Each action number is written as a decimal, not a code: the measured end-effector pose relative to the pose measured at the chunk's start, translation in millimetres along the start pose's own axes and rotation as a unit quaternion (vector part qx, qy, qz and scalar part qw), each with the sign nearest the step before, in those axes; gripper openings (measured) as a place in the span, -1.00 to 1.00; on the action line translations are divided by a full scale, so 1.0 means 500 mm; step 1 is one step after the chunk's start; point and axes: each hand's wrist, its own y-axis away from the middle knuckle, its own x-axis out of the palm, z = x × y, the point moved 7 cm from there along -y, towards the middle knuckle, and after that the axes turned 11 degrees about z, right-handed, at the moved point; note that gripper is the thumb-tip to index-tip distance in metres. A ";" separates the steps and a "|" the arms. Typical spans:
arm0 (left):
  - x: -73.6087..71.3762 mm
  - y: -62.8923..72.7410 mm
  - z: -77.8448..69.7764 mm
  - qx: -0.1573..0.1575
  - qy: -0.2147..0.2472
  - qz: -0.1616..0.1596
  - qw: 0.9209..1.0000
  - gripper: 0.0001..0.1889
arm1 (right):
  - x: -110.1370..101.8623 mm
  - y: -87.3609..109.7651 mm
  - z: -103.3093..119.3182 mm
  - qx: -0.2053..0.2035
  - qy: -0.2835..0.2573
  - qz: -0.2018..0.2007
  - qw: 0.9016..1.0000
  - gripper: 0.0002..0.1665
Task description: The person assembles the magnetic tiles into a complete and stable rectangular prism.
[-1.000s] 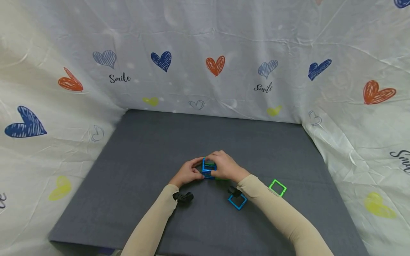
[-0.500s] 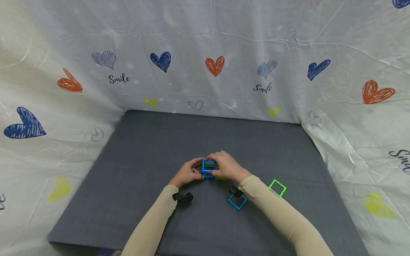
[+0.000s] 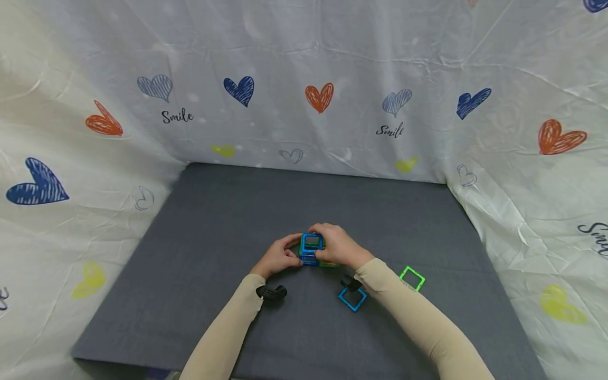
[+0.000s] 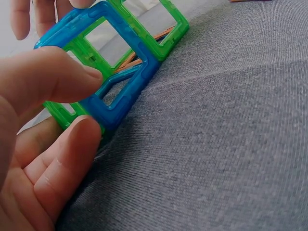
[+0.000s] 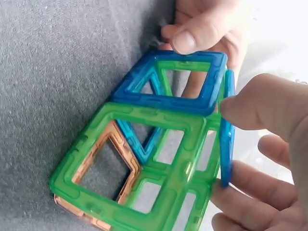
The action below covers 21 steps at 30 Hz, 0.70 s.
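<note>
Magnetic building tiles form a small boxy structure on the grey table. It has a blue square tile at the front and green square tiles beside and behind it. My left hand grips its left end, the thumb against the blue front tile and fingers round the green side. With thumb and fingertips my right hand pinches another blue square tile, which stands edge-on along the structure's upper side in the right wrist view. Orange tile edges show inside and under the green part.
On the grey cloth-covered table, a loose blue square tile lies below the right wrist. A loose green square tile lies beside the right forearm. A white curtain printed with hearts surrounds the table's back and sides.
My right hand has shifted slightly to the right with its blue tile, whose square outline now shows more fully over the structure. My left hand stays in place.
</note>
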 end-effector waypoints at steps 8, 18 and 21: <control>-0.002 -0.005 0.003 0.003 0.003 0.002 1.000 -0.14 | 0.000 -0.001 0.000 -0.003 0.011 0.008 1.000 -0.39; 0.000 -0.004 0.005 0.001 0.001 -0.002 1.000 -0.15 | 0.004 -0.002 -0.001 -0.013 0.014 0.011 1.000 -0.39; 0.000 -0.003 0.003 0.001 -0.003 -0.003 1.000 -0.15 | 0.004 -0.002 0.000 -0.017 0.019 0.011 1.000 -0.41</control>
